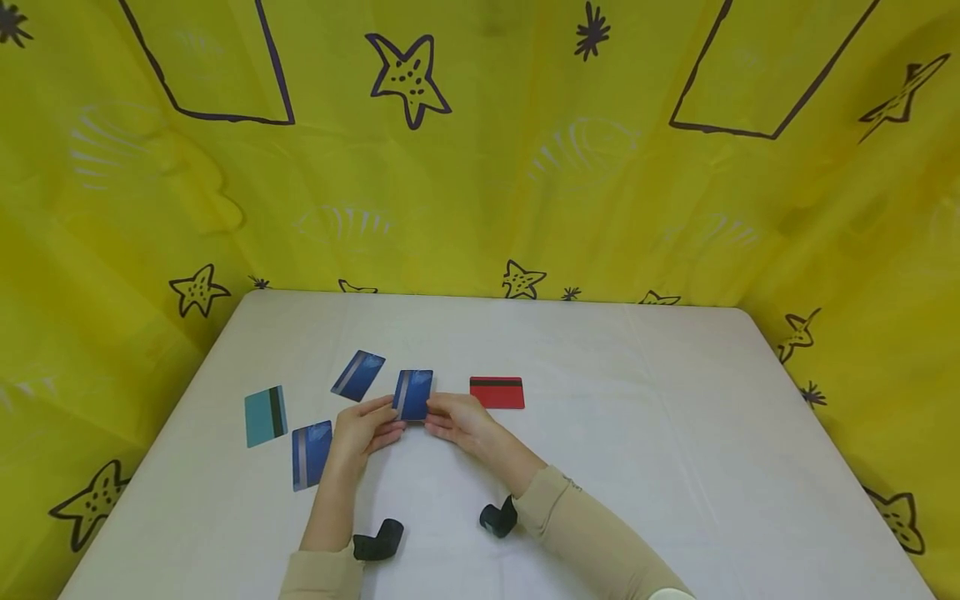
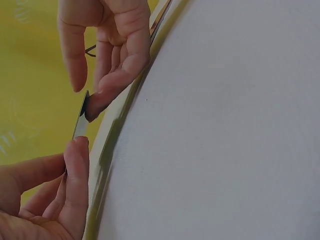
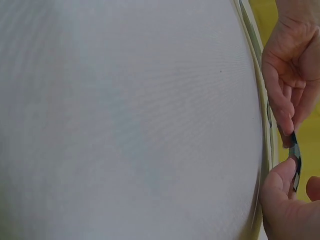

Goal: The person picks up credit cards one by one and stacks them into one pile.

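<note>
Raised over the table, a blue plastic card [image 1: 414, 393] with a silver stripe is between my two hands. My left hand [image 1: 362, 432] pinches its left edge. On its right edge my right hand [image 1: 467, 422] rests a fingertip. Seen edge-on in the left wrist view, the card [image 2: 80, 125] has one right-hand digit against a face, while another right-hand digit stands slightly apart from it. The right wrist view also shows a gap between the card [image 3: 295, 152] and one digit of my right hand [image 3: 282, 205].
Two more blue cards [image 1: 358, 375] lie left of my hands, one partly behind my left hand. A teal card [image 1: 262, 417] lies farther left, a red card [image 1: 497, 393] to the right. Black camera mounts [image 1: 379, 540] sit at both wrists. Yellow patterned cloth [image 1: 465, 192] surrounds the white table [image 1: 637, 400].
</note>
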### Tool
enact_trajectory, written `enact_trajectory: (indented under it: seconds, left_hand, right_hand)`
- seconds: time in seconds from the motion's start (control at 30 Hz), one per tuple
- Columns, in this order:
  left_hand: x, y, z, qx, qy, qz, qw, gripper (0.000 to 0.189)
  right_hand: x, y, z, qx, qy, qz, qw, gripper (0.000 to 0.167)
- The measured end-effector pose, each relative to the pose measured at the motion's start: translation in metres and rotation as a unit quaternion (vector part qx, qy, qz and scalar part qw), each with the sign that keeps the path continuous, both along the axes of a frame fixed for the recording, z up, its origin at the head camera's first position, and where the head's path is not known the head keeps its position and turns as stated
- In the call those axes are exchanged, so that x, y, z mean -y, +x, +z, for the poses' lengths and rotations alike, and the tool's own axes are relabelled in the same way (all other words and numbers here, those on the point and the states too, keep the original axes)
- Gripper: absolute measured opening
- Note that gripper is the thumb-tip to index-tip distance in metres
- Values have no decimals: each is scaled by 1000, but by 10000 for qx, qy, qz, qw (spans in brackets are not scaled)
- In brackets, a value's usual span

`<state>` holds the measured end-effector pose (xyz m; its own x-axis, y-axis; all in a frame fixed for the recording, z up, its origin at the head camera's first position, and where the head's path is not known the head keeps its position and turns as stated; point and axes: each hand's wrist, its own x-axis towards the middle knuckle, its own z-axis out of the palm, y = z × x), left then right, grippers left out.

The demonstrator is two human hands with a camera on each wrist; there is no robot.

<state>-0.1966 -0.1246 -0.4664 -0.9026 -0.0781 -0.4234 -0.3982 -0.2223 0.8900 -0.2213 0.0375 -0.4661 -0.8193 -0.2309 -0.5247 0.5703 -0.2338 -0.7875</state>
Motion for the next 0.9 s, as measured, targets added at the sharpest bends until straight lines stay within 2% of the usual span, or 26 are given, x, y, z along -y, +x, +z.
enact_trajectory:
  seconds: [0.17, 0.27, 0.43, 0.57, 0.7, 0.9]
  left_hand:
    - [-3, 0, 4, -26, -120, -47, 9999, 39]
    - [-5, 0, 7, -41, -160, -101, 9998, 39]
    - [-7, 0, 11, -85, -193, -202, 9996, 38]
    - [-7, 2, 15, -212, -335, -574, 9976, 36]
    - [-7, 5, 20, -326, -412, -1157, 9919, 37]
    - [-6, 7, 25, -432, -572, -1888, 9794, 38]
  right_hand:
    - [-3, 1, 2, -183, 463, -67, 9987, 36]
    - [-7, 3, 4, -272, 571, -48, 9980, 34]
    - [-19, 3, 9, -353, 703, 183, 9967, 32]
    - [-36, -5, 15, -391, 1066, 591, 9918, 29]
    - [-55, -15, 23, -483, 1352, 1029, 9843, 31]
    - [-77, -25, 30, -837, 1723, 1825, 9644, 36]
